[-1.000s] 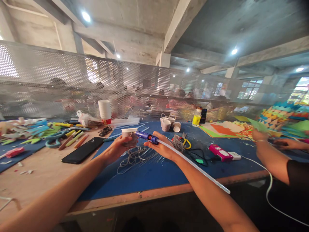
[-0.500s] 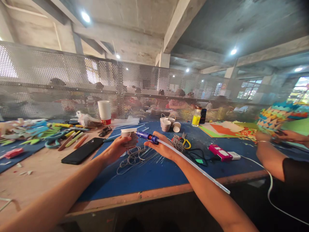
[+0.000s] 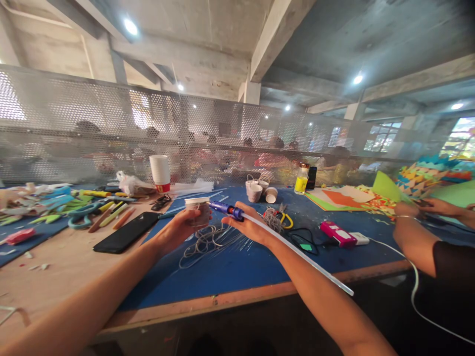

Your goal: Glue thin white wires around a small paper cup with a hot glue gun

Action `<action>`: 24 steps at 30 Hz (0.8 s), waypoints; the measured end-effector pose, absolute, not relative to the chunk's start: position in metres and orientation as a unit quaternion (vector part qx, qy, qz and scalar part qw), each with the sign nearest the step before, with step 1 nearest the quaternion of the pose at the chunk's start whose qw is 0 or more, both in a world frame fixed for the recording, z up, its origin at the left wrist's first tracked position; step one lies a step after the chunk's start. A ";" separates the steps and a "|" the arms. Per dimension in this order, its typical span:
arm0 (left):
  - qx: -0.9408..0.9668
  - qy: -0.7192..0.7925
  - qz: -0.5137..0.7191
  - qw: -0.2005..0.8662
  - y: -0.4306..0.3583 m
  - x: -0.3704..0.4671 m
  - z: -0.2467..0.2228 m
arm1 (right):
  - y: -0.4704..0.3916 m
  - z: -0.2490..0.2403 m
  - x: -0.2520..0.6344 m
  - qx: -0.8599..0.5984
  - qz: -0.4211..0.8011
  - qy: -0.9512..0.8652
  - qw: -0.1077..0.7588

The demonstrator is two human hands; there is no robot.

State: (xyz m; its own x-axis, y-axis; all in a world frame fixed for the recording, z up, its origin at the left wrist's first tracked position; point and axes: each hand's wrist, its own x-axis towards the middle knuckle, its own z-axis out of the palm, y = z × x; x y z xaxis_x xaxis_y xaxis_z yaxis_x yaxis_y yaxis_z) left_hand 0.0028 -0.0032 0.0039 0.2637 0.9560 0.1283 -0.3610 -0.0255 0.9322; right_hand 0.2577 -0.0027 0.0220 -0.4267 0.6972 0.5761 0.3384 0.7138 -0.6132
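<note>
My left hand (image 3: 182, 225) is wrapped round a small paper cup (image 3: 200, 210) with a white rim and grey cord wound about its side. In my right hand (image 3: 248, 225) is a blue hot glue gun (image 3: 226, 210), its nozzle at the cup's upper side; whether they touch I cannot tell. A long translucent glue stick (image 3: 300, 251) sticks out of its back, over my right forearm. Loose grey cord (image 3: 204, 242) lies in loops on the blue mat (image 3: 200, 287) below the cup. Behind my right hand is more tangled cord (image 3: 273, 221) beside yellow-handled scissors (image 3: 286, 220).
Several small cups (image 3: 254, 192) stand further back, one on its side. A stack of white paper cups (image 3: 160, 170), a black phone (image 3: 126, 232) and tools (image 3: 85, 212) are on the left. To the right are a pink power strip (image 3: 337, 233), a glass bottle (image 3: 302, 179) and a co-worker's hands (image 3: 408, 212).
My hands, the cup and the glue gun hold almost the same position. At the right, a yellow-green sheet has come up by the co-worker's hand.
</note>
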 end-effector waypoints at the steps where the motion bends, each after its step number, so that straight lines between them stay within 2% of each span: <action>1: 0.487 0.304 0.523 0.630 -0.003 0.002 0.003 | -0.003 0.022 0.258 -0.316 0.208 -0.819 0.432; 24: 0.462 0.287 0.520 0.658 -0.002 0.000 0.003 | -0.005 0.026 0.259 -0.340 0.204 -0.816 0.422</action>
